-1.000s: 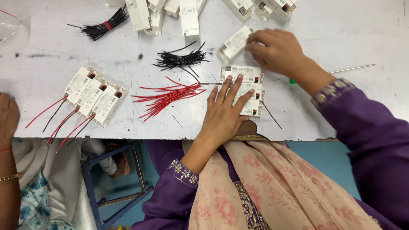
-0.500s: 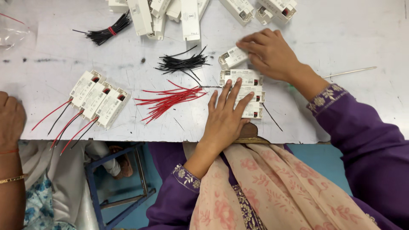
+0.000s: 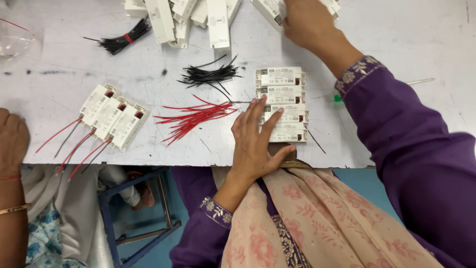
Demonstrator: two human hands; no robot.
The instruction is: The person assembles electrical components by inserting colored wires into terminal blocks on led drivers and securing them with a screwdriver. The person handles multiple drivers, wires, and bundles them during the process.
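The left hand (image 3: 255, 136) lies flat and spread, grasping nothing, with its fingers pressing on the two nearer units of a stack of four white rectangular driver modules (image 3: 281, 104) laid side by side on the white worktop (image 3: 386, 39). The right hand (image 3: 308, 21) reaches away from the body to the far pile of white modules (image 3: 198, 15), curled over one at the pile's right end; its fingers are cut off by the frame's top edge, so whether it grips that unit cannot be told. Just to the left of the left hand lies a loose bunch of red wires (image 3: 196, 116), and beyond that, farther from the body, a loose bunch of black wires (image 3: 208, 75). Farther left and away sits a black wire bundle tied with a red band (image 3: 121, 42). Well to the left of the left hand, three white modules with red and black leads attached (image 3: 113, 116) lie angled in a row. A thin metal tool with a green handle (image 3: 396, 87) shows only partly, hidden behind the purple sleeve of the right arm. At the far-left edge another person's hand (image 3: 12, 139) rests closed on the worktop rim, with a bangle at the wrist. A clear plastic bag (image 3: 12, 39) sits at the upper-left corner, cut off; its contents are hard to make out.
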